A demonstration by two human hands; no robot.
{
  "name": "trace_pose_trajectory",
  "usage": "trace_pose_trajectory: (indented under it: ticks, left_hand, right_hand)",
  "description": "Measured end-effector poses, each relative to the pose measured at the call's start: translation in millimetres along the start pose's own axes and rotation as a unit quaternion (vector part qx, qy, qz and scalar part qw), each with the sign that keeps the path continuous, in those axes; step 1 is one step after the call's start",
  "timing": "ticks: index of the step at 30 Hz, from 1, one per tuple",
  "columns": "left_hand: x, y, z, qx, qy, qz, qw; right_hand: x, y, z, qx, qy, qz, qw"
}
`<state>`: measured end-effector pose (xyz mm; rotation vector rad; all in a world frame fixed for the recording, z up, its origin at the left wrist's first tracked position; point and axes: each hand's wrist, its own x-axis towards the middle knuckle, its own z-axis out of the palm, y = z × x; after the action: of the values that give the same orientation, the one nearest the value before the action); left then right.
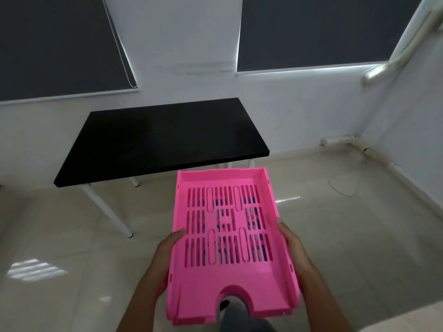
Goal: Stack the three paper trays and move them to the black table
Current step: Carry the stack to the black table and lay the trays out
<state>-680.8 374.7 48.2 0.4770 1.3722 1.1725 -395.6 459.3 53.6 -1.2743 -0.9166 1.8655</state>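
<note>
Above the tiled floor, short of the black table (163, 137), I see the left hand (167, 248) and right hand (291, 240) clamping the pink tray stack (227, 236) by its long sides; light, stiff, probably slick plastic.

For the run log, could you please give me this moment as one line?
stage: carrying | left hand: grip on trays | right hand: grip on trays | black table: ahead, trays not yet on it

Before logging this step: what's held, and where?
The pink trays, held by the long sides: left hand on the left, right hand on the right.
</note>
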Motion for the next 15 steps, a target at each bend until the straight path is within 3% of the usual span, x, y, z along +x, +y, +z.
trace_pose_trajectory:
  ticks: [15]
  left_hand:
    - [193,137,-50,-0.031,0.046,0.025,0.998]
  right_hand:
    - [245,-107,98,-0.014,-0.112,0.018,0.993]
